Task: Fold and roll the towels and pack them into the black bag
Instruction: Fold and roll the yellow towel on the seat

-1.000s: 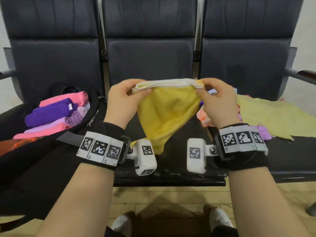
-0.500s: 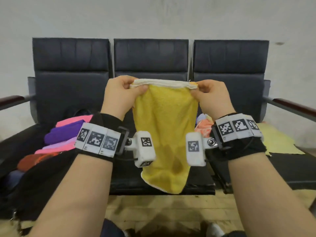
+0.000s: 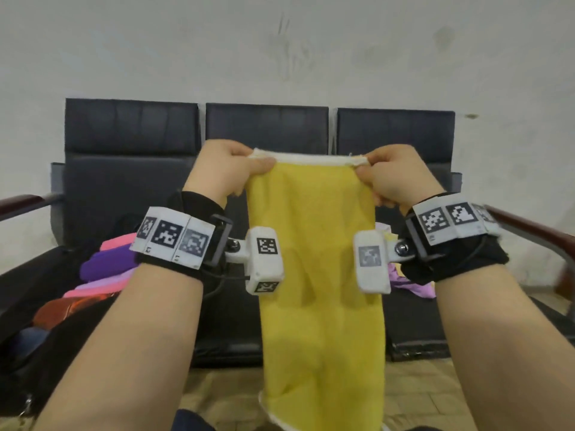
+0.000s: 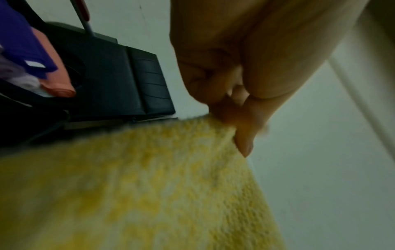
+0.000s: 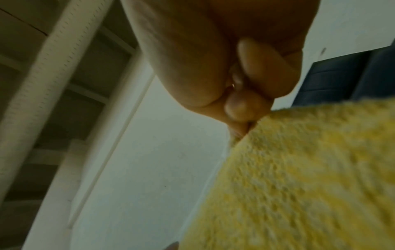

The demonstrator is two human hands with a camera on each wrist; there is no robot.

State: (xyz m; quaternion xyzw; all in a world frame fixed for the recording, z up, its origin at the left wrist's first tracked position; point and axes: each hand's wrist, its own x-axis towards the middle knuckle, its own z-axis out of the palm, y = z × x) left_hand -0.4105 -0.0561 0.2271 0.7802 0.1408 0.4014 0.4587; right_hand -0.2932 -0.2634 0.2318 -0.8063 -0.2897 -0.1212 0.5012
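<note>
A pale, scuffed wall (image 3: 311,51) rises behind a row of three dark padded seats (image 3: 130,169) with wooden-topped armrests at either end. In front of the middle seat a yellow towel (image 3: 317,275) hangs lengthwise in the air, folded to a narrow strip with its white hem stretched level between the two hands. The left hand (image 3: 225,169) pinches the top left corner, fingers curled over the hem and thumb pressed on the near face; the right hand (image 3: 395,175) pinches the top right corner in the same manner. The hanging cloth covers most of the middle seat and its lower end drops past the seat's front edge. On the left seat sits the open black bag (image 3: 46,362), holding rolled towels in pink, purple (image 3: 105,264), lilac and orange (the left forearm hides part of them). On the right seat, between the wrist camera and the forearm, a little of a loose lilac towel (image 3: 410,284) shows. Both wrist views are blurred and show only curled fingers gripping yellow terry.
</note>
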